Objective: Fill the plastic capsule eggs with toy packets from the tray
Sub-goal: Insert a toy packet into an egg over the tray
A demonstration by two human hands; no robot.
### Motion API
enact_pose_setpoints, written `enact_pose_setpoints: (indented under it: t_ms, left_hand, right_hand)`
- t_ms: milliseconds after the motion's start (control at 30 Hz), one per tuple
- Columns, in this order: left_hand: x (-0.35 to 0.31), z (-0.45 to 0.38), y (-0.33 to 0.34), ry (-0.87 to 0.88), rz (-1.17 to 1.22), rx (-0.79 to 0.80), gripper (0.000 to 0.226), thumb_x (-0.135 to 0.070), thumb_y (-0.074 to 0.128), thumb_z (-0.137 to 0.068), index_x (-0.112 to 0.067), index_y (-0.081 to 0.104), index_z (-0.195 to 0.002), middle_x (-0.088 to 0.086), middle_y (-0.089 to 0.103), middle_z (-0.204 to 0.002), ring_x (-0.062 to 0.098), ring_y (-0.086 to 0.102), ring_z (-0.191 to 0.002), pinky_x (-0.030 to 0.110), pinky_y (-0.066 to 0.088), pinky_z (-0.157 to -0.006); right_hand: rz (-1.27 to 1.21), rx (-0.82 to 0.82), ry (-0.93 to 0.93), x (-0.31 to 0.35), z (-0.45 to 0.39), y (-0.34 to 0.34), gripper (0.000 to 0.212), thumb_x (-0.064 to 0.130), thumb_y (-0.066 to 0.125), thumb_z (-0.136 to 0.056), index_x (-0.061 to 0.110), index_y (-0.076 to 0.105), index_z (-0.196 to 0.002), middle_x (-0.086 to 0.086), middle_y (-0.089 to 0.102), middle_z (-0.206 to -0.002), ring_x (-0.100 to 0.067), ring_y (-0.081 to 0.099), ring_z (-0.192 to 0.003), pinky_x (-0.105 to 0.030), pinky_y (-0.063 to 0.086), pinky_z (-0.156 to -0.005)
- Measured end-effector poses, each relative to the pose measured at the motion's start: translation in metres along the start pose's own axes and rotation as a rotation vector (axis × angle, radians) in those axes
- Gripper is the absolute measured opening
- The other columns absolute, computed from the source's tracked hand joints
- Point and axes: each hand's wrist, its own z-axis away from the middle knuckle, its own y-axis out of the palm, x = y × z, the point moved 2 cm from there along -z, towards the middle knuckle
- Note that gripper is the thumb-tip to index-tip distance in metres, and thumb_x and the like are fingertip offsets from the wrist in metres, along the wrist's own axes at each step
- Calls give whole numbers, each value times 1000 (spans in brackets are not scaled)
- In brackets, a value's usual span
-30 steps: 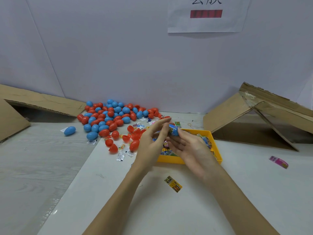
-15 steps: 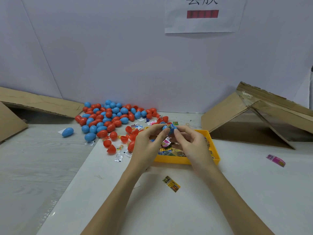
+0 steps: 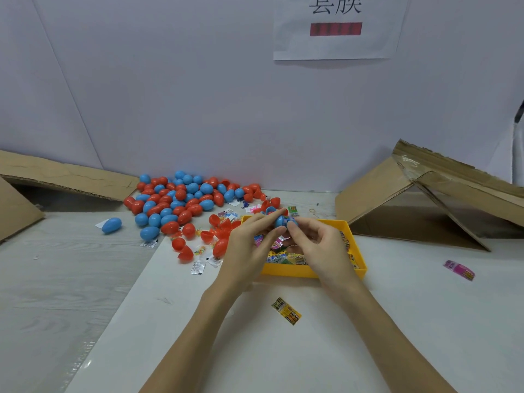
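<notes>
While both hands meet above the far edge of the shallow yellow plastic tray (image 3: 286,271), the left hand (image 3: 246,251) pinches a small blue plastic capsule egg (image 3: 282,221) between thumb and fingertips, and the right hand (image 3: 317,245) pinches the same egg from the opposite side, its other fingers loosely curled. Egg held clear of the tray, just above it; whether its two halves are fully seated cannot be told. Tray sits on the white counter (image 3: 397,321) and holds a jumble of small printed toy packets (image 3: 286,258). One yellow printed packet (image 3: 286,311) lies flat on the counter near the tray's front wall; a pink packet (image 3: 459,269) lies well apart to the right. Heap of red and blue plastic eggs (image 3: 181,198) at far left, with open red halves (image 3: 221,226) and loose clear sachets (image 3: 198,267) beside the tray. One blue egg (image 3: 111,224) lies apart from the heap. Flattened brown cardboard boxes (image 3: 425,194) flank the counter.
</notes>
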Motion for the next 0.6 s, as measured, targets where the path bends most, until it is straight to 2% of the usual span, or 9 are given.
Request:
enact_pose_setpoints:
  t_ms: [200,233,300,367,400,467,500,600]
  left_hand:
    - [5,1,3,-79,5,63,45,-27,60,-102,-27,54,-146,-11,71,-107,4,65,-100,14,50,-84]
    - [5,2,4,-95,-12,52,47,-32,58,-102,-29,51,-147,-11,70,-106,3,65,-99,13,49,-83]
    - [5,2,2,-100,-65,3,46,-43,52,-100,-31,52,-145,-12,69,-104,3,64,-98,12,49,-82]
    - [7,0,0,-78,-121,-40,39,-45,49,-100,-29,61,-133,-11,68,-105,1,62,-97,10,47,-79]
    - [9,-1,-1,-72,-149,-57,30,-42,50,-101,-30,64,-125,-10,68,-104,1,61,-96,11,46,-78]
    - [15,-1,-2,-74,-250,-58,16,-34,57,-101,-29,68,-113,-7,66,-104,1,57,-95,14,44,-79]
    - [20,0,-2,-71,-344,-30,17,-32,61,-100,-26,69,-114,-6,64,-108,2,54,-98,16,42,-82]
    - [34,4,0,-63,-591,96,31,-37,65,-98,-20,69,-123,-4,57,-115,12,44,-109,25,40,-90]
  right_hand:
    - [65,8,64,-2,-5,-12,21,30,67,-99,13,77,-107,-6,78,-86,-14,73,-77,-26,59,-70]
    - [-23,-4,118,1,-9,-16,23,29,66,-99,11,76,-109,-6,78,-87,-14,74,-78,-24,59,-70]
    - [-457,-66,241,16,-26,-34,25,23,64,-101,3,72,-114,-9,78,-91,-15,74,-81,-23,59,-70]
    - [-928,-184,240,40,-48,-65,34,23,58,-104,-3,63,-124,-14,74,-101,-18,74,-84,-25,61,-70]
    - [-1025,-243,201,52,-59,-81,41,30,54,-106,-4,58,-129,-15,72,-106,-19,73,-86,-27,62,-71]
    - [-965,-280,172,63,-72,-99,55,45,46,-107,-1,50,-137,-16,70,-110,-21,72,-90,-29,62,-75]
    - [-883,-270,209,61,-74,-102,56,45,45,-107,-1,48,-139,-15,70,-110,-22,70,-92,-30,61,-76]
    - [-679,-143,344,34,-60,-85,42,27,50,-107,-2,55,-136,-13,71,-101,-22,69,-90,-28,59,-72]
